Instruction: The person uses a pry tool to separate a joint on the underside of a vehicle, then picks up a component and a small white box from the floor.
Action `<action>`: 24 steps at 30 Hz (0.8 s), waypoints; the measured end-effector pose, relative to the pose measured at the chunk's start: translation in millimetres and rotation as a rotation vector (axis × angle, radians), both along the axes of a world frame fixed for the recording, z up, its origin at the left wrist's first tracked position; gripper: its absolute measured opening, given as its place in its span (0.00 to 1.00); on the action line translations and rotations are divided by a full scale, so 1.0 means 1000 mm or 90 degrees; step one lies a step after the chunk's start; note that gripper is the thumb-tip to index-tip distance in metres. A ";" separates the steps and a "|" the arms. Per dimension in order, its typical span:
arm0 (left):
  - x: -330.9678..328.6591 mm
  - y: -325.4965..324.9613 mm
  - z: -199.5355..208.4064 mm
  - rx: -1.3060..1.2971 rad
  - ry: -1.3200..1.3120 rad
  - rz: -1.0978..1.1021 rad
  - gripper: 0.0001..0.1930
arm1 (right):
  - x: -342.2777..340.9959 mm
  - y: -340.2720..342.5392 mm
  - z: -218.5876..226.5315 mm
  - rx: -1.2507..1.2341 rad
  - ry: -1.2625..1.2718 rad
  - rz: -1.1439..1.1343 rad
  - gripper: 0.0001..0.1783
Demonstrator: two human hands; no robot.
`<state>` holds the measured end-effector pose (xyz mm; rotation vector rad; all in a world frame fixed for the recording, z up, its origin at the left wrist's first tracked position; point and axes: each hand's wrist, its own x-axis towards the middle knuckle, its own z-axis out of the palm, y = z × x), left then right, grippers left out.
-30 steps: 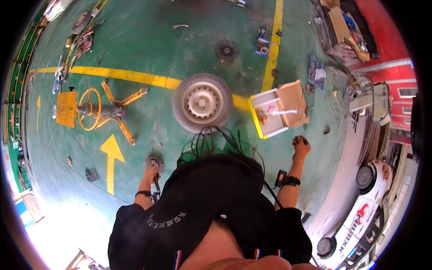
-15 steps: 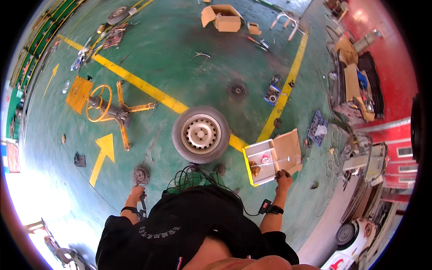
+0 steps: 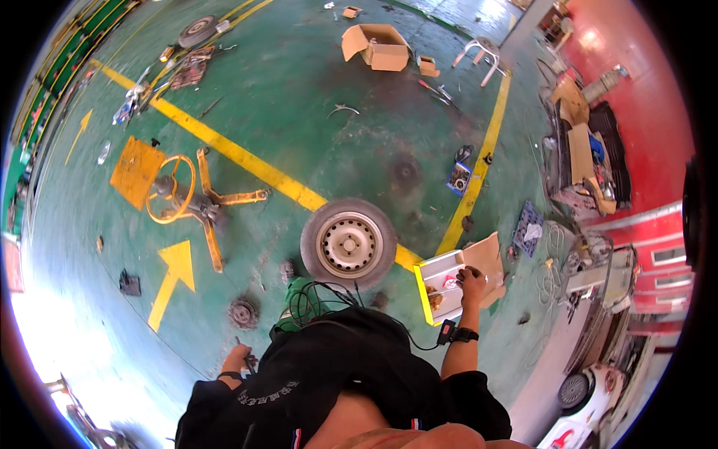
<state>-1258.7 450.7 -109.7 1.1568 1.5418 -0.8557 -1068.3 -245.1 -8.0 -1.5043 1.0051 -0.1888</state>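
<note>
Low on the left, my left hand (image 3: 238, 357) is closed round a dark, slim hand tool (image 3: 252, 362) whose kind I cannot make out. A round, dark brake-like part (image 3: 243, 313) lies on the floor just beyond that hand. My right hand (image 3: 471, 283) is over an open cardboard box (image 3: 447, 263) with a yellow edge, its fingers curled together; what they hold, if anything, is too small to tell. Inside the box are a small red-and-white packet (image 3: 449, 282) and some brownish pieces (image 3: 434, 298). A tyre on a steel wheel (image 3: 348, 244) lies flat between my hands, farther out.
A yellow stand with a handwheel (image 3: 179, 191) is at the left. Black cables (image 3: 314, 299) bunch in front of my body. Farther off are a brown carton (image 3: 378, 49), a blue parts box (image 3: 458, 179) and a blue crate (image 3: 528, 227). Car parts (image 3: 591, 161) line the red wall.
My right hand has moved from the box's near edge to above its inside. My left hand remains low with the tool. The whole view has shifted a little.
</note>
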 end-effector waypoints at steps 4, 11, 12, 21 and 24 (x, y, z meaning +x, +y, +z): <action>0.048 0.083 -0.035 0.002 -0.032 0.002 0.12 | 0.026 0.071 -0.006 -0.043 0.023 -0.022 0.14; 0.224 0.148 0.014 0.048 -0.232 -0.085 0.09 | 0.093 0.155 0.035 -0.130 0.002 0.046 0.13; 0.250 0.151 0.015 0.037 -0.259 -0.091 0.09 | 0.101 0.158 0.037 -0.134 0.000 0.047 0.13; 0.521 0.040 0.150 -0.147 -0.591 -0.138 0.09 | 0.252 0.227 0.067 -0.078 -0.098 0.159 0.14; 0.606 -0.027 0.192 -0.208 -0.677 -0.143 0.10 | 0.334 0.260 0.074 -0.029 -0.138 0.305 0.18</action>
